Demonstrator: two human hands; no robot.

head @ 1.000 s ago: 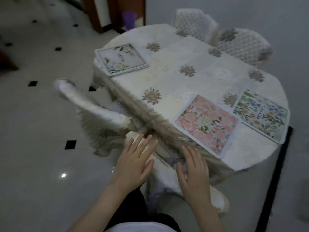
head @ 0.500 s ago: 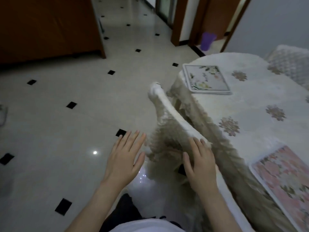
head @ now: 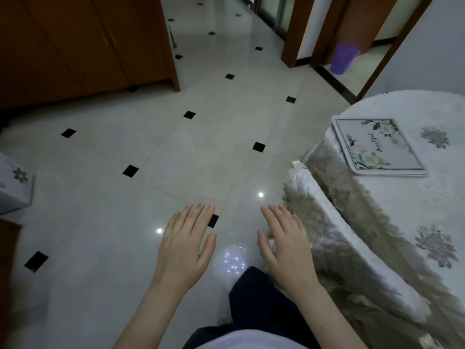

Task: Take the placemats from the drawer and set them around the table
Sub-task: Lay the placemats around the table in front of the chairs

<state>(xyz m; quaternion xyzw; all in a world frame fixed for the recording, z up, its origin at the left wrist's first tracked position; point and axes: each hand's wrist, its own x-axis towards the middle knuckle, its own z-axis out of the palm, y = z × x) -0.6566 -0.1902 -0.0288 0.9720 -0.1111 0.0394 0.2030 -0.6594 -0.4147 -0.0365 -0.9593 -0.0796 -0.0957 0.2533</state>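
Since the frame half a second before, the view had swung left, away from the worktop (head: 392, 197), and the pink floral mat seen earlier had slipped out of sight; the right hand (head: 284, 245) had come off the chair back and now hung over the floor. Both hands were held out palm down with fingers straight and spread, holding nothing, the left hand (head: 185, 245) over the pale glossy tiled floor with small black diamond insets (head: 176, 152), the right just beside the cream fabric-covered chair back (head: 334, 230) at the worktop's edge. Whether the right hand brushed the chair cover could not be told.

One rectangular white placemat with green-leaved white flowers and a dark border line (head: 377, 147) lay flat at the near left edge of the round worktop, on the cream lace tablecloth with brown floral medallions (head: 435, 245) that draped down over the side. It appeared to rest on another mat of the same outline, though that could not be made out for certain.

Across the floor stood a brown wooden cabinet with double doors (head: 83, 44) at upper left. A purple plastic bin (head: 343, 57) sat blurred in a doorway at upper right, framed by brown wooden door posts (head: 294, 34). A grey box with a flower print (head: 15, 187) showed at the left edge. The person's dark trouser leg (head: 264, 303) appeared between the forearms.
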